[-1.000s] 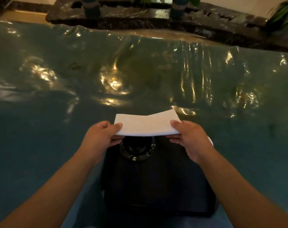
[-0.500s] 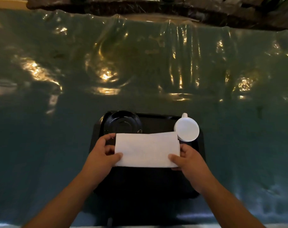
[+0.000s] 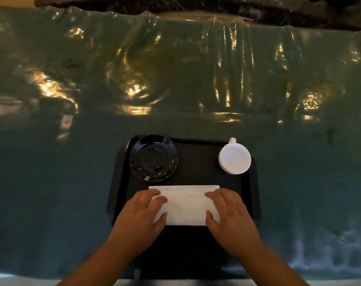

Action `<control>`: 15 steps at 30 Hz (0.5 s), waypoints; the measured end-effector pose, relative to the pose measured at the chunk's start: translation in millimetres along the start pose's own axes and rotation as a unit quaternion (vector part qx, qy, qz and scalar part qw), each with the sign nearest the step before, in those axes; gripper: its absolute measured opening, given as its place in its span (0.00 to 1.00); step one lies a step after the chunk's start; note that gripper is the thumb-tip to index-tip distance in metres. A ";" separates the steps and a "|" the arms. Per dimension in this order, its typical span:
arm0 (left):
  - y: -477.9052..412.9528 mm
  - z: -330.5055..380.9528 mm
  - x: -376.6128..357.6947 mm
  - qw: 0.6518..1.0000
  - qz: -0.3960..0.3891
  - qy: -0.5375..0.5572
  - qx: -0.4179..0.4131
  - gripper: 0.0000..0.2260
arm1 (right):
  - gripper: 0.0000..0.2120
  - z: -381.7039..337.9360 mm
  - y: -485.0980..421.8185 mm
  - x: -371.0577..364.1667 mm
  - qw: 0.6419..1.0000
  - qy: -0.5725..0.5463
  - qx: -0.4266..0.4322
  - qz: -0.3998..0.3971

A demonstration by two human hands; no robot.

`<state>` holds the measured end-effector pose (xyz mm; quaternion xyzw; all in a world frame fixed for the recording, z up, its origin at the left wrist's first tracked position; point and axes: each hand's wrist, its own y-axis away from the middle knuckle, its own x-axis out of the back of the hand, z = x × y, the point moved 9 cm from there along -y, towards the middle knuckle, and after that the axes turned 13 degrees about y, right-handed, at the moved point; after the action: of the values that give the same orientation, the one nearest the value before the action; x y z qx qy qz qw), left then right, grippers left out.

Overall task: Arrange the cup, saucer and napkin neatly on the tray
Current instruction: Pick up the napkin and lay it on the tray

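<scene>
A black rectangular tray (image 3: 198,162) lies on the table in front of me. A black saucer (image 3: 153,157) sits in its far left corner. A white cup (image 3: 234,157) stands in the far right corner, its handle pointing away from me. A folded white napkin (image 3: 185,204) lies flat on the near half of the tray. My left hand (image 3: 142,213) rests flat on the napkin's left end, fingers spread. On the right end, my right hand (image 3: 229,213) presses down the same way.
The table is covered by a teal cloth under wrinkled clear plastic (image 3: 175,79) that glints with reflections. A dark stone ledge (image 3: 196,5) runs past the far table edge. The near table edge (image 3: 31,279) is at the bottom.
The napkin has come down from being held above the tray to lying flat on its near half. Both hands moved from pinching its ends to pressing on top.
</scene>
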<state>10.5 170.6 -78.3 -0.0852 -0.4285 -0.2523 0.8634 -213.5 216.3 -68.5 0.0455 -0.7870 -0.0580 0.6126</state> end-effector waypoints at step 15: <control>-40.6 -42.0 46.4 0.994 0.062 -0.038 0.078 0.27 | 0.25 -63.2 -57.7 -12.8 0.991 0.047 0.101 -0.068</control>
<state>42.6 103.7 -70.8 -0.0536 -0.4736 -0.1601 0.8644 -149.1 158.8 -73.9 0.1630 -0.7543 -0.0172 0.6358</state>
